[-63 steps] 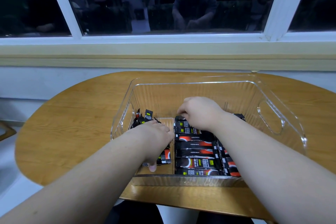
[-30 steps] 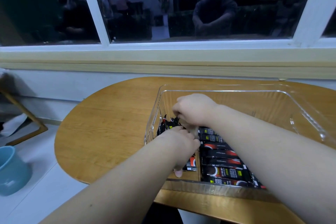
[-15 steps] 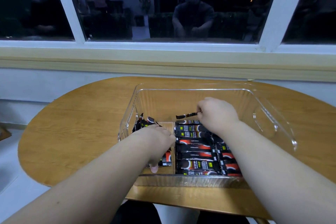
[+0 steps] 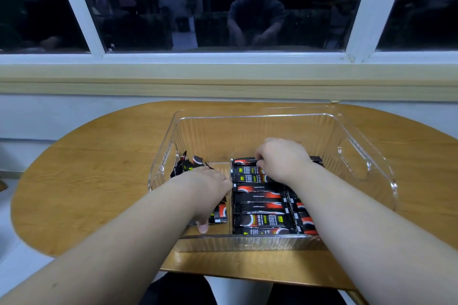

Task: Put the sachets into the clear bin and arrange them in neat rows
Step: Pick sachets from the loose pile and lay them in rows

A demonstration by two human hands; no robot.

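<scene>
Seen through the head camera I am watching from afar: both hands work inside the clear bin (image 4: 247, 116), which sits toward the near edge of the wooden table (image 4: 99, 168). The right hand (image 4: 282, 158) reaches to the far end of the finished row (image 4: 260, 205), fingertips curled and pinching the last sachet (image 4: 244, 161) as it settles flat against its neighbour. A second row (image 4: 301, 218) runs beside it, partly hidden under the right forearm. The left hand (image 4: 205, 188) lies over the loose sachets (image 4: 184, 167) heaped against the bin's left wall, its fingers bent downward with the thumb near the front wall. Whether it grips them or only rests on them I cannot tell.

My judgement is that the step in hand is seating this sachet. To do it well, I would press it level, square its ends with the packets already laid, and close any gap before letting go. The heap on the left remains to be sorted, so the task looks roughly half done.
</scene>
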